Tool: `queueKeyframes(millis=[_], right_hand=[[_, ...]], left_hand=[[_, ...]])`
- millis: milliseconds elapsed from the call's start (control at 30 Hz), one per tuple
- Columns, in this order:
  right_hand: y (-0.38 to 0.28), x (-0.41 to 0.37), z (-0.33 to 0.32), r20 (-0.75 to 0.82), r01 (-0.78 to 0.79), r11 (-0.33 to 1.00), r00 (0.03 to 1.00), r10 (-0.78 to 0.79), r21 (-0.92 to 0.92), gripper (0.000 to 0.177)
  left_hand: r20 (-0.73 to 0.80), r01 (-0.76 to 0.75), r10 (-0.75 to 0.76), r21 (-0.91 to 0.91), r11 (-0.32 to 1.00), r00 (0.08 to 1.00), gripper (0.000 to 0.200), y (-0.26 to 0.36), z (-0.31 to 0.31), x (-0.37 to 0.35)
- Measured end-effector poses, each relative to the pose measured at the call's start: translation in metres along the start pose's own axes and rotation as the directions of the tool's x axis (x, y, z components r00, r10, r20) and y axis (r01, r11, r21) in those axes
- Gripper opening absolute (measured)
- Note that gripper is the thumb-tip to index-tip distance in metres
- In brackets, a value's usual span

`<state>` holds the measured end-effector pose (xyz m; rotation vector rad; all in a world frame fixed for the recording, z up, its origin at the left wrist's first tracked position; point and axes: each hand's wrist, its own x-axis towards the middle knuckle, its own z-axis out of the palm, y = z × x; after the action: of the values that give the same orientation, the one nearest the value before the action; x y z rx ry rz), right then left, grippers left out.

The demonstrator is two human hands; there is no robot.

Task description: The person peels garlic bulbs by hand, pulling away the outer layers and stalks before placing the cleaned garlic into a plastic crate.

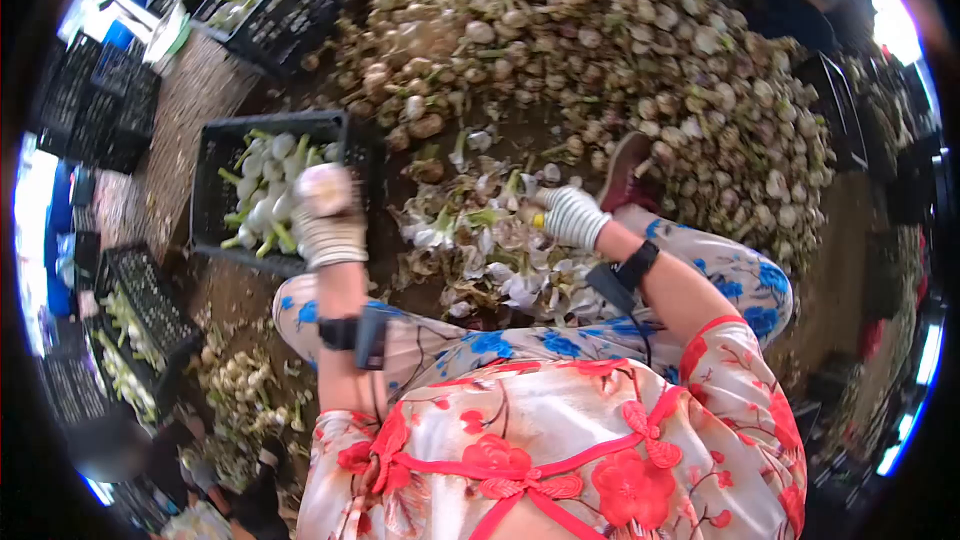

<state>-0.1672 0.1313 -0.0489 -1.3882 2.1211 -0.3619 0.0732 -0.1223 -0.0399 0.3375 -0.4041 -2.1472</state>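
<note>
My left hand, in a striped glove and smeared by motion, is closed on a garlic bulb at the right side of a black crate. Inside the crate lie cleaned white garlic bulbs with green stems. My right hand, in a striped glove, is curled over a heap of peeled garlic skins between my legs. A small yellow piece shows at its fingers; I cannot tell what they grip.
A large pile of unpeeled garlic spreads ahead of me. Another crate stands at the upper left, and more crates with garlic line the left side. Loose garlic lies at the lower left, near another person.
</note>
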Motion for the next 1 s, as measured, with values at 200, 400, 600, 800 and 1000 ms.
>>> queueKeyframes(millis=[200, 400, 600, 800, 1000], right_hand=[[0.147, -0.006, -0.049, -0.479, -0.599, 0.752, 0.593, 0.647, 0.273, 0.041], [0.213, -0.006, -0.05, -0.409, -0.722, 0.436, 0.229, 0.883, 0.538, 0.052], [0.25, 0.0, -0.03, -0.424, -0.543, 0.442, 0.167, 0.89, 0.714, 0.06], [0.21, 0.016, -0.031, -0.18, 0.296, 0.025, 0.51, 0.841, 0.955, 0.038], [0.001, 0.019, -0.05, 0.005, -0.075, -0.599, 0.993, -0.117, 0.797, 0.034]], left_hand=[[-0.451, 0.026, 0.022, 0.099, 0.995, 0.892, 0.041, -0.007, 0.031, -0.019], [-0.407, 0.316, -0.266, 0.06, 0.947, 0.874, 0.018, -0.07, 0.034, -0.024], [-0.368, 0.443, -0.364, 0.16, 0.882, 0.856, 0.015, -0.095, 0.055, -0.028], [-0.128, 0.519, -0.503, 0.209, 0.829, 0.855, 0.02, -0.117, 0.071, -0.036], [0.263, -0.069, -0.29, 0.838, 0.541, 0.92, 0.061, -0.161, 0.114, -0.052]])
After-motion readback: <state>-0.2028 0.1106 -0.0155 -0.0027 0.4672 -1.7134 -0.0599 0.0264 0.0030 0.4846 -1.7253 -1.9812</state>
